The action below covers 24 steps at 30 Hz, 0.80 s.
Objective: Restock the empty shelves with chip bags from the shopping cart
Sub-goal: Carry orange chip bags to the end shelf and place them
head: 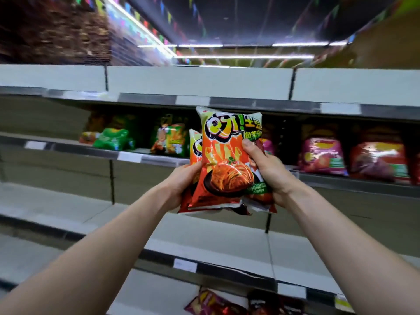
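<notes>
— Where are the chip bags now?
— I hold a small stack of orange chip bags (227, 160) upright in the air, in front of the shelf (75, 148).
— And each grip?
— My left grip (181, 180) holds the lower left edge of the stack. My right grip (268, 171) is curled round the right side, thumb on the front bag.
— Behind them?
— Green bags (113, 138) stand on the shelf at the left, pink bags (322, 155) at the right.

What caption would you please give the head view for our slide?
Left hand and right hand hold orange chip bags before a partly stocked shelf.
</notes>
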Available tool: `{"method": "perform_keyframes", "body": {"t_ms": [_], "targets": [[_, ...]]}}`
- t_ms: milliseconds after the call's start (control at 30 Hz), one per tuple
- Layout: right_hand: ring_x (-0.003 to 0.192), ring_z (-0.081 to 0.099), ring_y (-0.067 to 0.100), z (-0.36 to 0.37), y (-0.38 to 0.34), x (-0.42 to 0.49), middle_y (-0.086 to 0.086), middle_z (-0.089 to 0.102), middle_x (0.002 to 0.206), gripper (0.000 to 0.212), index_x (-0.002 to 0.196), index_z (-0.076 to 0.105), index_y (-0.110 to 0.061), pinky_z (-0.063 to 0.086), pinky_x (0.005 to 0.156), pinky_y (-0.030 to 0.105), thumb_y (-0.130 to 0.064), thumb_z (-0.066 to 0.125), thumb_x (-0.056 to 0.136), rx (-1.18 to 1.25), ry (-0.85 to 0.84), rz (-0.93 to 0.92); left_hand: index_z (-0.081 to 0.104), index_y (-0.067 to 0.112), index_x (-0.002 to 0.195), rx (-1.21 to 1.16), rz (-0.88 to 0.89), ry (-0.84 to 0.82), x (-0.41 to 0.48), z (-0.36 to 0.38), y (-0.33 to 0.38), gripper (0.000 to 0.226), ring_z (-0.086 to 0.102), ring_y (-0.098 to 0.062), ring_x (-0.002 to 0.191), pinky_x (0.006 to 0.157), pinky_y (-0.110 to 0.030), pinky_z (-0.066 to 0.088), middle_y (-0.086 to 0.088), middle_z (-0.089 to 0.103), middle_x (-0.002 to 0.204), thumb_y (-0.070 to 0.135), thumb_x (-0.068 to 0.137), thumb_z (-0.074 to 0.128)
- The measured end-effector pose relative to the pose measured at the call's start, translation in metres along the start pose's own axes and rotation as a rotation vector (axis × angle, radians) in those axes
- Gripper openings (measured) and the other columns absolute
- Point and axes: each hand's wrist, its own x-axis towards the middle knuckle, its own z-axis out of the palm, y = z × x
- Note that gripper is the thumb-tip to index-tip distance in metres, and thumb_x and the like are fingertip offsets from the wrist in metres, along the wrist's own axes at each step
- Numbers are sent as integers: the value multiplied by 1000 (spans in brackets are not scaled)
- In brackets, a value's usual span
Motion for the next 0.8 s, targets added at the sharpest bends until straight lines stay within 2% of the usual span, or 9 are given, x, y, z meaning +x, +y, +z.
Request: {"method": "perform_keyframes", "body": {"t_ms": [133, 233, 300, 433, 600, 800], "targets": [[75, 74, 16, -38, -7, -20, 5, 77, 86, 37, 108, 65, -10, 59, 61, 25, -40, 67, 85, -20, 118, 12, 60, 8, 126, -10, 9, -86, 23, 46, -11, 59, 67, -35, 106, 92, -52, 52, -17, 70, 115, 44, 80, 74], [75, 74, 17, -70, -9, -38, 7, 76, 88, 43, 113, 64, -8, 57, 57, 24, -39, 68, 83, -12, 209, 25, 56, 10, 130, -12, 18, -156, 37, 83, -24, 65, 67, -34, 105, 94, -53, 52, -16, 70, 115, 42, 77, 77], [78, 74, 19, -93, -12, -53, 8, 76, 91, 44, 113, 65, -8, 58, 59, 26, -39, 68, 83, -11, 262, 25, 53, 13, 132, -9, 7, -202, 44, 111, -33, 75, 68, -34, 105, 95, -55, 50, -15, 70, 115, 44, 70, 80], [90, 73, 25, -145, -18, -80, 11, 75, 99, 56, 112, 65, -9, 59, 76, 34, -45, 71, 70, -18, 348, 14, 51, 14, 132, 10, 14, -263, 51, 172, -44, 77, 70, -31, 99, 90, -49, 54, -13, 72, 109, 40, 68, 84], [88, 73, 25, -218, -34, -116, 13, 75, 99, 61, 114, 65, -5, 59, 68, 31, -44, 72, 68, -14, 405, 38, 54, 14, 126, 36, 3, -300, 55, 256, -59, 46, 72, -28, 92, 82, -42, 56, -11, 75, 100, 28, 85, 70], [84, 74, 27, -309, -56, -156, 13, 75, 97, 59, 113, 65, -8, 61, 71, 34, -45, 72, 67, -66, 437, 72, 51, 15, 128, 4, -32, -332, 61, 359, -89, 49, 73, -28, 89, 75, -40, 57, -11, 75, 100, 30, 85, 70]]}}
